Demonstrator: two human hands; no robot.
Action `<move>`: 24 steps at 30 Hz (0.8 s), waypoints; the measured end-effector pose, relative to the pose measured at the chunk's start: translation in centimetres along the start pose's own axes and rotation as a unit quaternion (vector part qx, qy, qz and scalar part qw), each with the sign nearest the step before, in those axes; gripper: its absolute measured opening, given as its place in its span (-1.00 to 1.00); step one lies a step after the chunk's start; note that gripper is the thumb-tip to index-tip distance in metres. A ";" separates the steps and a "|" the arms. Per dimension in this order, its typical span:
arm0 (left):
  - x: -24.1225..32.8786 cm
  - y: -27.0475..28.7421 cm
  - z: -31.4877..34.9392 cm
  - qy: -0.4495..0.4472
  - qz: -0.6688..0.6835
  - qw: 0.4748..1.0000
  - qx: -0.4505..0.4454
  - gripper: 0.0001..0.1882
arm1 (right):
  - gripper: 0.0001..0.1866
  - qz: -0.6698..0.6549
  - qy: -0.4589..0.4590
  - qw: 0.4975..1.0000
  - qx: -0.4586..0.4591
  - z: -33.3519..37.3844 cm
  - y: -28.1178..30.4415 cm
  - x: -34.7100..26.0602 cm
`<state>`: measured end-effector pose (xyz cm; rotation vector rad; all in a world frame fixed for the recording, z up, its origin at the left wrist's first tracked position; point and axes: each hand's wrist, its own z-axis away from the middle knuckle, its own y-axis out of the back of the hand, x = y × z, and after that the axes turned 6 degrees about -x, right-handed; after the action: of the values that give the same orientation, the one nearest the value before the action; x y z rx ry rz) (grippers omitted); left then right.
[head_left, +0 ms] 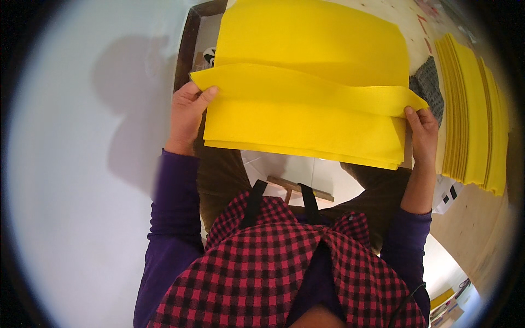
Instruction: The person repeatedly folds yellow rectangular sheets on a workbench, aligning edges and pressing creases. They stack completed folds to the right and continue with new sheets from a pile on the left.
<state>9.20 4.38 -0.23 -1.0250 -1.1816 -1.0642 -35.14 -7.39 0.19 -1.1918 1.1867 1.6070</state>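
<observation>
Several yellow fabric sheets (306,128) lie stacked in front of me, with their near edges slightly out of line. The near edge of the top sheet (295,79) is lifted and turned back, stretched between my two hands. My left hand (188,109) pinches its left corner between thumb and fingers. At the other end, my right hand (423,123) pinches the right corner in the same way. The fingers under the fabric are partly hidden.
A tall pile of folded yellow fabric (470,115) stands at the right on a wooden surface (465,224). Between it and the sheets lies a dark grey textured cloth (429,87). A white wall (71,191) rises close on the left. A wooden bar (301,188) shows below, between my legs.
</observation>
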 end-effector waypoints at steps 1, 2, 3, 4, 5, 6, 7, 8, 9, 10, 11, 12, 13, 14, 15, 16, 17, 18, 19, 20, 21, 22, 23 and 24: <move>0.2 0.0 -0.2 -0.005 -0.011 1.000 0.007 -0.71 | -0.79 0.010 -0.017 1.000 0.017 0.0 -0.1 -0.1; 0.4 -0.1 -0.4 0.000 -0.014 1.000 0.009 -0.72 | -0.79 0.005 0.001 1.000 0.013 0.0 -0.2 -0.2; 0.5 -0.2 -0.6 0.002 -0.013 1.000 0.012 -0.73 | -0.80 -0.002 0.009 1.000 0.017 -0.1 -0.4 -0.2; 0.7 -0.3 -0.9 -0.004 -0.006 1.000 0.007 -0.73 | -0.80 -0.010 0.017 1.000 0.021 -0.1 -0.5 -0.3; 0.9 -0.3 -1.2 0.014 -0.016 1.000 0.011 -0.74 | -0.79 -0.005 0.015 1.000 0.022 -0.2 -0.5 -0.4; 1.1 -0.3 -1.4 0.024 -0.020 0.999 0.009 -0.75 | -0.79 0.000 0.013 1.000 0.023 -0.3 -0.6 -0.4; 1.3 -0.4 -1.7 0.038 -0.021 0.999 0.009 -0.76 | -0.78 0.002 0.002 1.000 0.029 -0.4 -0.7 -0.5; 1.4 -0.5 -1.9 0.041 -0.036 0.998 0.009 -0.76 | -0.78 -0.003 0.014 1.000 0.023 -0.5 -0.8 -0.5; 1.5 -0.5 -2.1 0.048 -0.046 0.998 0.012 -0.76 | -0.78 -0.012 0.018 1.000 0.023 -0.6 -1.0 -0.4; 1.5 -0.6 -2.2 0.054 -0.056 0.997 0.014 -0.76 | -0.77 -0.013 -0.006 0.999 0.042 -0.7 -1.0 -0.5; 1.5 -0.7 -2.4 0.055 -0.056 0.997 0.014 -0.77 | -0.78 -0.031 0.020 0.999 0.029 -0.7 -1.2 -0.5; 1.5 -0.8 -2.5 0.056 -0.055 0.997 0.015 -0.77 | -0.78 -0.043 0.018 0.998 0.036 -0.7 -1.4 -0.4; 1.4 -0.8 -2.6 0.057 -0.055 0.997 0.015 -0.77 | -0.78 -0.060 0.014 0.997 0.039 -0.7 -1.5 -0.4; 1.4 -0.8 -2.7 0.061 -0.070 0.996 0.018 -0.77 | -0.78 -0.046 0.013 0.998 0.044 -0.7 -1.6 -0.4; 1.4 -0.8 -2.9 0.064 -0.084 0.994 0.021 -0.77 | -0.78 -0.037 0.011 0.998 0.045 -0.8 -1.6 -0.4; 1.4 -0.7 -3.0 0.075 -0.103 0.991 0.029 -0.77 | -0.78 -0.038 0.014 0.998 0.039 -0.9 -1.6 -0.5; 1.5 -0.7 -3.0 0.069 -0.106 0.992 0.024 -0.77 | -0.77 -0.022 0.006 0.999 0.044 -1.0 -1.6 -0.5; 1.5 -0.7 -3.0 0.071 -0.112 0.991 0.024 -0.77 | -0.76 -0.016 0.003 0.999 0.043 -1.1 -1.6 -0.5; 1.6 -0.7 -2.9 0.072 -0.118 0.990 0.023 -0.77 | -0.76 -0.015 -0.014 0.999 0.047 -1.2 -1.6 -0.5; 1.6 -0.8 -2.9 0.073 -0.112 0.991 0.024 -0.79 | -0.76 -0.008 -0.005 0.999 0.038 -1.3 -1.5 -0.5; 1.6 -0.9 -2.9 0.072 -0.107 0.991 0.024 -0.81 | -0.75 -0.006 -0.011 0.999 0.033 -1.4 -1.5 -0.5; 1.6 -1.1 -3.0 0.076 -0.102 0.992 0.025 -0.83 | -0.75 -0.005 -0.016 0.999 0.029 -1.4 -1.4 -0.6; 1.6 -1.3 -2.9 0.073 -0.096 0.992 0.031 -0.83 | -0.75 -0.007 -0.021 0.999 0.036 -1.3 -1.4 -0.6; 1.6 -1.4 -2.8 0.074 -0.090 0.992 0.038 -0.83 | -0.75 -0.010 -0.025 0.999 0.042 -1.2 -1.5 -0.6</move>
<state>8.47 1.18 1.13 -0.7775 -1.2004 -1.2056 -33.32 -8.26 0.24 -1.0996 1.1956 1.5478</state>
